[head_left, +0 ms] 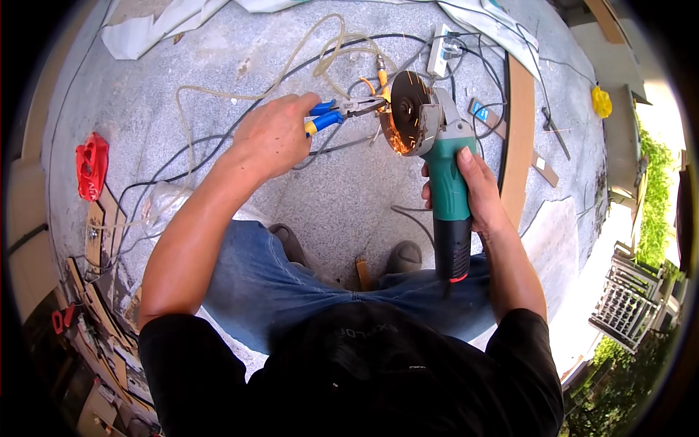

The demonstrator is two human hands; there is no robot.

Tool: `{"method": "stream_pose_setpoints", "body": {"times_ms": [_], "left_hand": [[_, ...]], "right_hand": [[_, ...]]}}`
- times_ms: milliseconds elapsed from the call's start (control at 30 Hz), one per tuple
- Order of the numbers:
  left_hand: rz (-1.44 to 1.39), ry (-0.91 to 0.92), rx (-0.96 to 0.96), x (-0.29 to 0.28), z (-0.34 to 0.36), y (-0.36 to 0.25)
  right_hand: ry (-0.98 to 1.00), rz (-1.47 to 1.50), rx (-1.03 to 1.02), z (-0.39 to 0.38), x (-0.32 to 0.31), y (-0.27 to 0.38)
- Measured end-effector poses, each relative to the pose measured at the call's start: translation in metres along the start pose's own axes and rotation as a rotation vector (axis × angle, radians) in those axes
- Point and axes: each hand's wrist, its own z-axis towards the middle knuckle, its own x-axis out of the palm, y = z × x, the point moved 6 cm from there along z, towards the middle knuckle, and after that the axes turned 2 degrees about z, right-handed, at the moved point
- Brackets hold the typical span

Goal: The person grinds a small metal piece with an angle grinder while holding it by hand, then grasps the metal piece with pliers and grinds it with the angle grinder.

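Note:
My left hand (280,138) is closed around the blue and yellow handles of a pair of pliers (324,120). The jaws reach right to the dark disc (412,93) of an angle grinder (448,178). Whatever small piece the jaws may hold is too small to make out. Orange sparks (399,142) fly off the disc's lower edge, inside the metal guard. My right hand (477,182) grips the green and black grinder body, which stands nearly upright in view with its disc at the top. Some of the right fingers are hidden behind the body.
A clear hose (218,89) and dark cables wind over the grey floor to a white power strip (438,51). An orange hose fitting (381,71) lies behind the disc. Wooden boards (518,135) lie right, scraps (102,306) left, near a red bag (92,166).

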Motion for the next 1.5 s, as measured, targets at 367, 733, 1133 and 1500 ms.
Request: {"method": "stream_pose_setpoints", "body": {"times_ms": [367, 733, 1133, 1500], "left_hand": [[-0.074, -0.128, 0.020, -0.008, 0.003, 0.008], [-0.071, -0.146, -0.036, -0.014, -0.001, 0.017], [-0.044, -0.155, 0.016, -0.011, -0.001, 0.011], [-0.028, -0.149, 0.028, -0.009, -0.001, 0.010]], "right_hand": [[0.010, 0.008, 0.002, -0.003, 0.006, -0.003], [-0.011, 0.093, -0.083, -0.006, 0.001, 0.012], [0.027, -0.021, -0.077, -0.006, 0.012, 0.012], [0.025, -0.011, -0.075, -0.007, 0.014, 0.013]]}}
